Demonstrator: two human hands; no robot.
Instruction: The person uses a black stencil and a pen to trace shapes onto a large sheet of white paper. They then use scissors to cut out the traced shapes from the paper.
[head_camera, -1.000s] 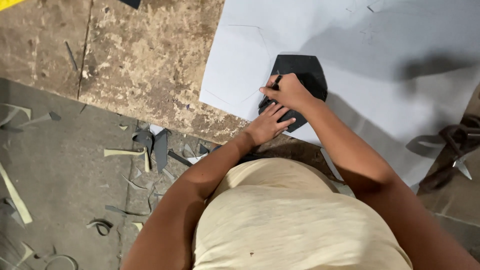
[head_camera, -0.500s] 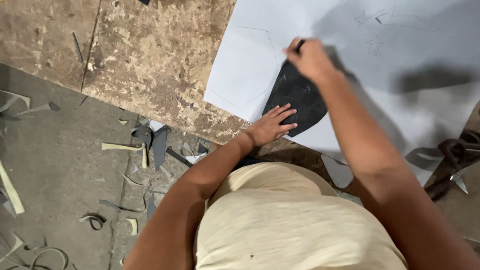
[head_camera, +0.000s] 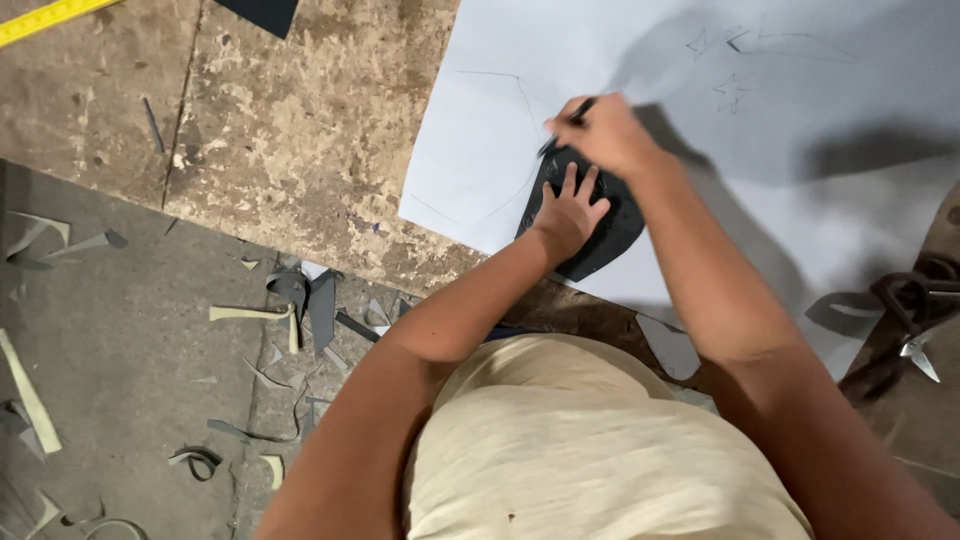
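We press our left hand (head_camera: 567, 212), fingers spread flat, on the dark, matte, rounded template (head_camera: 608, 232) lying on the smooth white sheet (head_camera: 820, 110), while our right hand (head_camera: 608, 135) pinches a pen (head_camera: 566, 124), its tip hidden.

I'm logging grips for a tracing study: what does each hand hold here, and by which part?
The right hand pinches a dark pen near its upper end. The left hand grips nothing; it presses flat on the black template.

Workshop: worn bench (head_camera: 300, 150), offcuts (head_camera: 250, 315).
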